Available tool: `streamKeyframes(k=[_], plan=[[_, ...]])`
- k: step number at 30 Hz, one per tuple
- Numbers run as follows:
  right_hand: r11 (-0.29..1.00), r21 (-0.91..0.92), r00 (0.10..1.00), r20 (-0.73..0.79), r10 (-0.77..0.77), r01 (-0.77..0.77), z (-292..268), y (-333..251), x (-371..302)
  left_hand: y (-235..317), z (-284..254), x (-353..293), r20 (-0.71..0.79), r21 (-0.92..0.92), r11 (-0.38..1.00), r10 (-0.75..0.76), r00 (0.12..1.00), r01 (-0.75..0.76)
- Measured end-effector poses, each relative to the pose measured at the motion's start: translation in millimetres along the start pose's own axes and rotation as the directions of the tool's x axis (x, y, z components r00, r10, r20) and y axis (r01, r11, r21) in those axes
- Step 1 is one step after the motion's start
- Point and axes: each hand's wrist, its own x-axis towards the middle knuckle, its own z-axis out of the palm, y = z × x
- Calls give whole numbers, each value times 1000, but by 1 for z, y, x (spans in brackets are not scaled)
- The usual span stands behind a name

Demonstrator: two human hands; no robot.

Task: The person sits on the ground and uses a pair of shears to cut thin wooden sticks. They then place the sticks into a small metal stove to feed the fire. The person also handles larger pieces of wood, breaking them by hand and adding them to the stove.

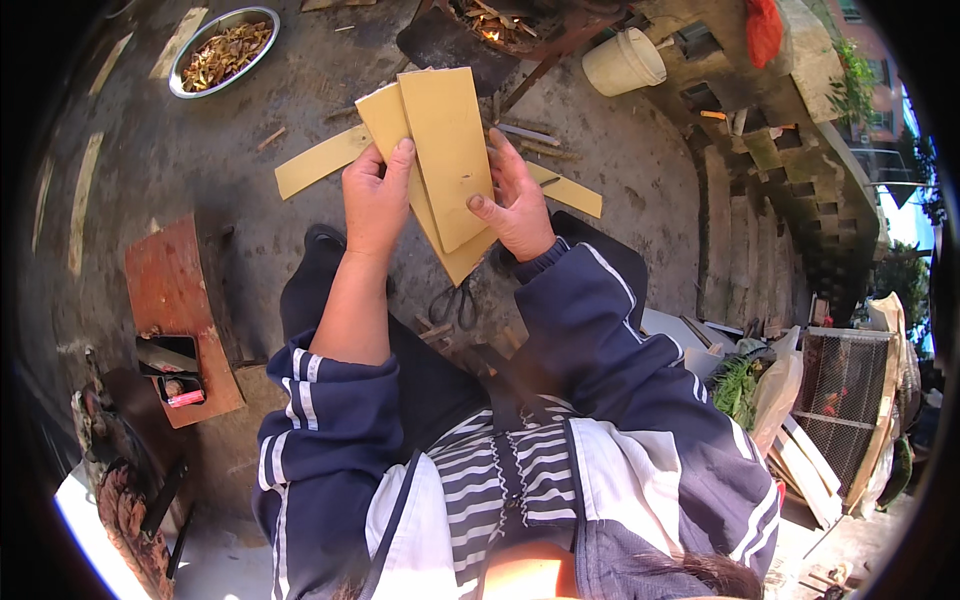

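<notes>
Two flat tan boards are held up before me, overlapping like a narrow fan. The front board (445,150) covers much of the rear board (385,120), whose lower corner points down. My left hand (378,205) is closed on their left side, thumb on the face and fingers mostly hidden behind. At the right edge, my right hand (520,210) curls round the front board, thumb against its face. Beneath, one tan strip (322,162) juts out to the left and another tan strip (572,192) to the right. Dark-handled scissors (453,305) lie on the ground below the boards.
A metal basin (225,52) of wood chips stands far left. Ahead, a small fire (491,36) burns beside a white bucket (624,62). A reddish-brown wooden stool (178,290) is on the left. Concrete steps (745,240) and a wire-mesh cage (842,400) are to the right.
</notes>
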Motion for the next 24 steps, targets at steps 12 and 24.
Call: streamKeyframes(k=[12, 24], plan=[[755, 308, 814, 265, 516, -579, -45, 25, -36, -3, -4, 9, -253, -191, 968, -212, 944, 166], [638, 507, 815, 350, 461, -579, -20, 11, -46, -10, -4, 17, -309, -300, 934, -289, 906, 196]])
